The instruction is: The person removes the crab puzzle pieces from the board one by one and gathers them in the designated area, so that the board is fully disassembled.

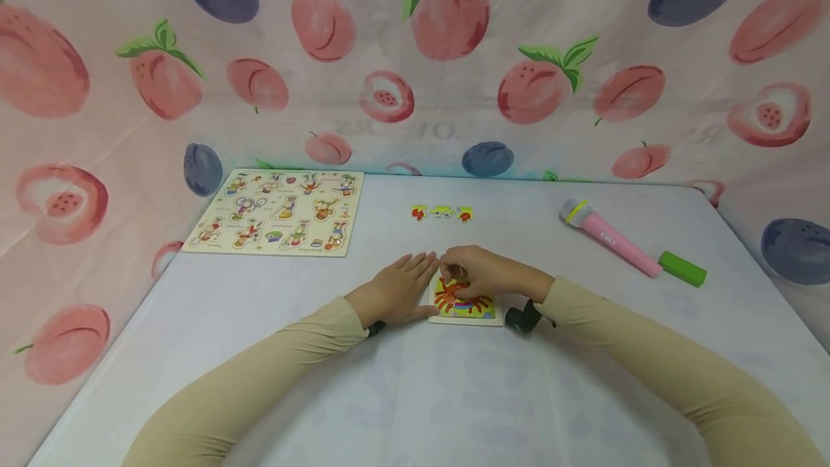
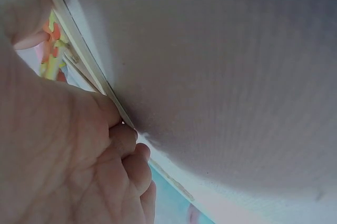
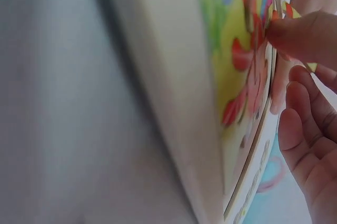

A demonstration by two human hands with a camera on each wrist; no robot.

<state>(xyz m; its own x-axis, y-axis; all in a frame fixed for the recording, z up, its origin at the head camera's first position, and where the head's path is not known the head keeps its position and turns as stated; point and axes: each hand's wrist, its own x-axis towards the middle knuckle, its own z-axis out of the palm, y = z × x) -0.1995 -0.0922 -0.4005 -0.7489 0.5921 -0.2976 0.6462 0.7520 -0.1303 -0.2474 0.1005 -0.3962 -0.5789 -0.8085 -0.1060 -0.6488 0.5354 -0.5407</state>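
A small crab puzzle board lies flat on a white table, around the middle of its width and well in from the left and right edges. Its picture, an orange crab with rainbow stripes, shows along the lower part; the right hand hides some of the top.

The left hand lies palm down against the board's left edge. Its fingers are straight and near one another, reaching to the upper left corner, with the thumb stretched apart to the lower left corner, apparently steadying the board.

The right hand is over the board's upper part. In its wrist view the thumb and forefinger seem to pinch a yellow-and-red puzzle piece, tilted near the picture's surface; the other fingers curl loosely. Whether the piece is seated cannot be told.

The step in hand looks like fitting that piece near the upper left corner. The next move likely calls for turning it to match its neighbours and pressing it flat while the left hand braces the board.

Beyond the board, towards the table's far edge, lies a short row of loose yellow pieces. A larger figure board fills the far left corner. Nearer the right edge rest a pink microphone and, just beside its handle end, a green block.
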